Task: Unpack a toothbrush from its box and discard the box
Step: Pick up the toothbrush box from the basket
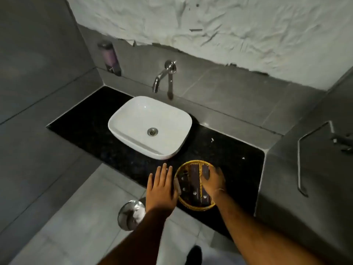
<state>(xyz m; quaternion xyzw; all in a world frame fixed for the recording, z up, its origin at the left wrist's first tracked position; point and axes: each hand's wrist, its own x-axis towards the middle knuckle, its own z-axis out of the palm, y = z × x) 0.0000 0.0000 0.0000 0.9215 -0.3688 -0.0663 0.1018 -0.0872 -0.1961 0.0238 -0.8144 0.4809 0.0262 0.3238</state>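
Observation:
A round woven tray [193, 207] sits on the black counter [99, 134] near its front edge. Several dark, slim boxes [194, 180] lie in it side by side; which one is the toothbrush box I cannot tell. My left hand [161, 188] lies flat with fingers spread against the tray's left rim. My right hand [213, 180] reaches over the right side of the tray, fingers curled down onto a dark box [206, 171]; whether it grips the box is unclear.
A white basin [131, 121] stands on the counter behind the tray, under a wall tap [162, 77]. A shiny metal bin [130, 215] stands on the floor below the counter edge. A soap dispenser [109, 56] hangs at the back left, a rail [299, 169] on the right wall.

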